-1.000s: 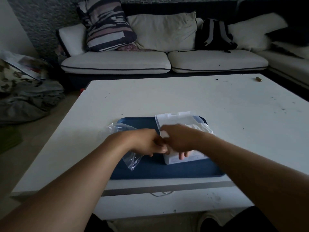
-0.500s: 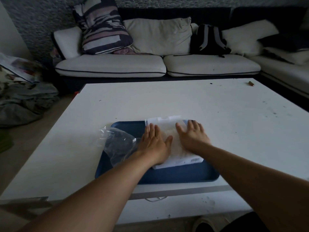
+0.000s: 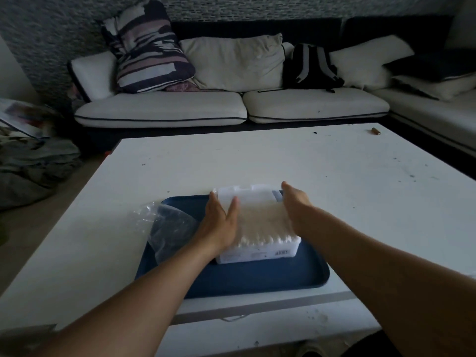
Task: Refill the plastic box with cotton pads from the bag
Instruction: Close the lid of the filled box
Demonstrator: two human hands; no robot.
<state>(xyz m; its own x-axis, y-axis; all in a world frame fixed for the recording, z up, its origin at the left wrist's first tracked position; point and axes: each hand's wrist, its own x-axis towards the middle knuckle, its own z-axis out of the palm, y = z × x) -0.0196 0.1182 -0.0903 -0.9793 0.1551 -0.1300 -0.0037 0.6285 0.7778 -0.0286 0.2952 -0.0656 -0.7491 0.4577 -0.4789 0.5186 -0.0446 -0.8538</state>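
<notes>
A big white table (image 3: 257, 163) is seen in a dim room; small dark marks are spread on it; behind it a white sofa (image 3: 231, 109) is set against a speckled grey wall (image 3: 51, 27); cushions (image 3: 231, 60), a striped pillow (image 3: 146, 47) and a black backpack (image 3: 310, 65) are laid on it.

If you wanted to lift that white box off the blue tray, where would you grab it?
Probably by its two long side walls, coming down from above with one of the hands on each side. The box is a low rectangle lying flat on the tray, its top open and heaped with cotton, so gripping there would squash the filling. The left hand and right hand already flank it.
</notes>
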